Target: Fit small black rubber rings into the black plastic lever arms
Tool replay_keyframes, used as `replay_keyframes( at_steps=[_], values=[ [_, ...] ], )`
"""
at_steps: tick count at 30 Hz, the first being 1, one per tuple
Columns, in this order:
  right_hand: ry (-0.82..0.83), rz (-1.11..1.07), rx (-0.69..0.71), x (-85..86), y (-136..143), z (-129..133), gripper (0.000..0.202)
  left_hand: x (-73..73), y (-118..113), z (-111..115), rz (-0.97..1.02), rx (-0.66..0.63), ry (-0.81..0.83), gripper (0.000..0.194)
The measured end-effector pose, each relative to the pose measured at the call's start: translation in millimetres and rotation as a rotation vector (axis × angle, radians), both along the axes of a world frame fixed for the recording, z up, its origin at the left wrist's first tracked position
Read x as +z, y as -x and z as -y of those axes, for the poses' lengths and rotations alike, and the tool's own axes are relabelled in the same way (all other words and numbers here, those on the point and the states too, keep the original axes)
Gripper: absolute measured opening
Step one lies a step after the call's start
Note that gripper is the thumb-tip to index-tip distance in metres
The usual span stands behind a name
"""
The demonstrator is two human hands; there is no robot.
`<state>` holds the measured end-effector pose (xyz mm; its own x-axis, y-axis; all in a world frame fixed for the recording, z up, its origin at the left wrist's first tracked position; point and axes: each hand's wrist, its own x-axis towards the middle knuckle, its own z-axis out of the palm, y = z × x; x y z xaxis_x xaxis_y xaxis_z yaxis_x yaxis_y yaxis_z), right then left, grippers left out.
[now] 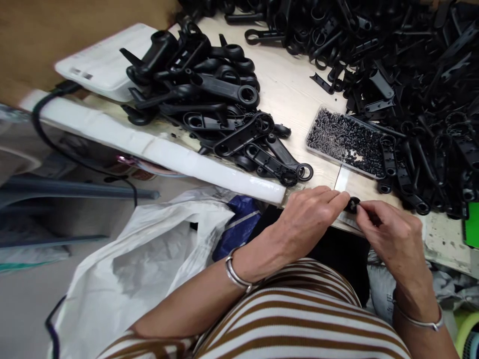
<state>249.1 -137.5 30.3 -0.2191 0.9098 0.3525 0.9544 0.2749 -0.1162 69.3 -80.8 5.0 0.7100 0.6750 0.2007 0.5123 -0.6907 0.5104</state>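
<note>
Black plastic at the fingertips: a small black part (pixel 352 205) sits between the two hands, just over the table's near edge. The left hand (pixel 312 219) grasps it from one side, fingers bunched, wrist arched. From the other side the right hand (pixel 392 234) brings thumb and forefinger together at the part's edge; whether they pinch the part itself or some tinier piece, one cannot tell (the knuckles hide plenty).

It looks like fine fingertip work, and the left grip is the one that matters: firm enough to stop any twist, set back enough to leave the right fingertips room. The right does better pressing lightly and squarely, since a slanted push could flick a small piece into the lap.

Further out, the clear tray (pixel 325 156) of tiny pieces lies just beyond the hands, an easy reach that asks for careful elbows. One heap of black parts (pixel 209 94) spreads to the left, a larger jumble (pixel 411 99) crowds the right, and bare tabletop (pixel 288 82) runs between them.
</note>
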Motion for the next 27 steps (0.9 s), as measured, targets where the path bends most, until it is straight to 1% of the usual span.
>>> replay_keyframes(
  at_steps=[2, 6, 9, 13, 18, 23, 27],
  values=[
    [0.009, -0.018, -0.038, 1.1, -4, 1, 0.008, 0.9, 1, 1, -0.002, 0.003, -0.028, 0.017],
    [0.039, -0.066, -0.090, -0.4, -10, 7, 0.012, 3.1, 1, 3, 0.007, 0.008, -0.158, 0.011],
    [0.041, -0.104, -0.117, -2.8, -10, 11, 0.013, 5.1, -4, 3, 0.012, 0.005, -0.214, 0.012],
    [0.068, -0.181, -0.138, -5.8, -8, 13, 0.012, 9.4, -13, -4, -0.032, -0.045, -0.153, 0.018],
    [0.167, -0.301, -0.153, -10.5, -8, 13, 0.012, 12.4, -23, -11, -0.085, -0.064, -0.111, 0.019],
    [0.236, -0.401, -0.178, -13.6, -8, 12, 0.010, 8.4, -25, -10, -0.023, -0.056, -0.083, 0.022],
    [0.236, -0.421, -0.163, -14.4, -7, 9, 0.010, 3.8, -26, -10, 0.036, -0.032, -0.058, 0.024]
  ],
)
